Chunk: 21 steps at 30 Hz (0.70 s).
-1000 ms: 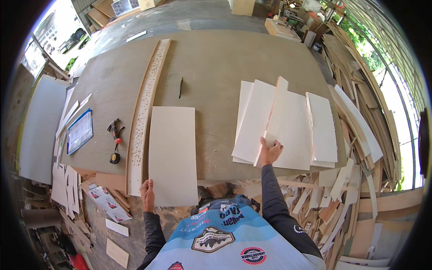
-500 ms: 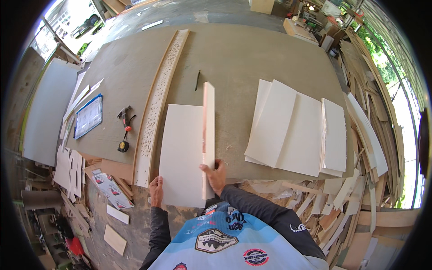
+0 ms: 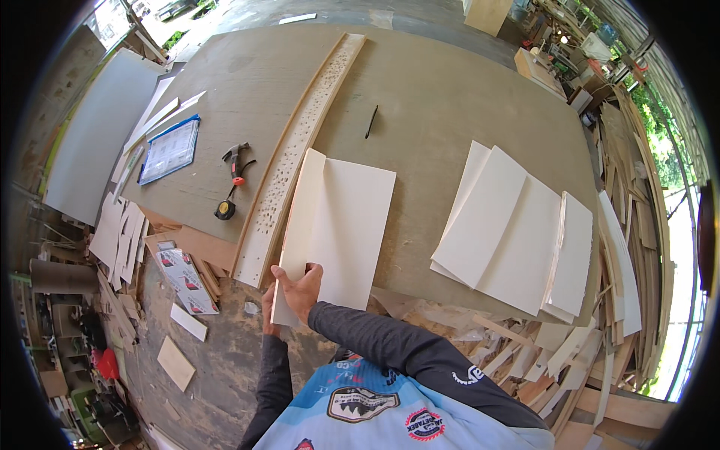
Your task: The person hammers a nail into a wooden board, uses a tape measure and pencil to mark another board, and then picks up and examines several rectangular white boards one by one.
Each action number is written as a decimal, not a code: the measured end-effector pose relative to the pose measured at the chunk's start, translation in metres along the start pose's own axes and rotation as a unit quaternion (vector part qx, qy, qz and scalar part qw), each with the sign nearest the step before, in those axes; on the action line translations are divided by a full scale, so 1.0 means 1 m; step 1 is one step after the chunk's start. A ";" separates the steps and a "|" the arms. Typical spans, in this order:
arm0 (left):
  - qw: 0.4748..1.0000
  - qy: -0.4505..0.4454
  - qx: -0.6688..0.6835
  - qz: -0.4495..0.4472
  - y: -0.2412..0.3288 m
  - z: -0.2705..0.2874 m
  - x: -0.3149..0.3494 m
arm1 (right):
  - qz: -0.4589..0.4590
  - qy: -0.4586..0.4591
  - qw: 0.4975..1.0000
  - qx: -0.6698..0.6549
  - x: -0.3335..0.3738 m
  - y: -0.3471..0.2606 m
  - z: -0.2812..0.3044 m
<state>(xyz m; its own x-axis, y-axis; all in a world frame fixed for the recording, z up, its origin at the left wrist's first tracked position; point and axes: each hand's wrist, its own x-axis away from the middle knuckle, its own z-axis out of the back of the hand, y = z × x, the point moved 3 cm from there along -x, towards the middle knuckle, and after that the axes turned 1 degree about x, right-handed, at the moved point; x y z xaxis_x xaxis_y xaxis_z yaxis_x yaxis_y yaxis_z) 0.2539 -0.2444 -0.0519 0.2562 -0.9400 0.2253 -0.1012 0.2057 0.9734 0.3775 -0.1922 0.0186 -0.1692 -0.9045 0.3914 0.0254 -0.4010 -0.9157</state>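
Note:
A flat white panel [image 3: 361, 217] lies at the near edge of the large table. Along its left side stands a narrow white board [image 3: 303, 202], set on edge. My right hand [image 3: 300, 291] is closed around the near end of this narrow board, with the thumb over its outer side. Low at the same corner, my left hand [image 3: 268, 306] holds the near left edge of the panel; its fingers are partly hidden by the board and my right hand. Just to the left lies a long wooden strip [image 3: 300, 142] full of holes.
A claw hammer [image 3: 235, 163], a tape measure [image 3: 225, 209] and a blue-edged document sleeve [image 3: 169, 150] lie on the table [image 3: 427, 97] at left. A dark pen [image 3: 371, 121] lies beyond the panel. Several white panels [image 3: 517, 232] overlap at right. Wood offcuts [image 3: 540, 352] litter the floor.
The narrow board has moved left in my right hand, from the panel's right side to its left side. The whole view has turned somewhat.

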 end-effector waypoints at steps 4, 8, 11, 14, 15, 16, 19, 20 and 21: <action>0.993 0.070 -0.095 0.030 -0.014 0.058 0.023 | 0.028 0.010 0.994 0.102 -0.016 0.007 -0.021; 0.992 0.102 0.076 0.007 0.009 0.058 0.045 | 0.038 -0.010 0.974 0.221 -0.029 0.015 -0.025; 0.996 0.084 -0.003 -0.011 0.038 0.029 0.036 | 0.054 -0.091 0.975 0.198 -0.040 0.040 -0.022; 0.985 0.105 -0.137 0.026 0.015 0.038 0.029 | 0.187 -0.073 0.965 0.170 -0.016 0.040 0.017; 0.984 0.114 -0.126 0.061 0.024 0.025 0.030 | 0.227 -0.007 0.951 0.209 -0.012 0.042 0.044; 0.981 0.126 -0.115 0.097 0.028 0.021 0.032 | 0.266 0.055 0.931 0.245 -0.004 0.047 0.070; 0.990 0.092 -0.105 -0.020 -0.003 0.027 0.032 | 0.125 0.103 0.946 0.281 0.007 0.084 0.145; 0.993 0.081 -0.087 0.004 -0.002 0.024 0.030 | 0.053 0.105 0.953 0.278 0.006 0.103 0.165; 0.995 0.072 -0.069 0.027 0.007 0.021 0.030 | 0.003 0.097 0.958 0.271 0.008 0.108 0.179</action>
<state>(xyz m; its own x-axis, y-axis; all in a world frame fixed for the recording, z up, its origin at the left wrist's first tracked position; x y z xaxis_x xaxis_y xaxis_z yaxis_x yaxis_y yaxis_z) 0.2410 -0.2765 -0.0394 0.3892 -0.8804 0.2707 0.0126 0.2990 0.9542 0.5555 -0.2687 -0.0608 -0.3459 -0.8845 0.3131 0.5257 -0.4591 -0.7162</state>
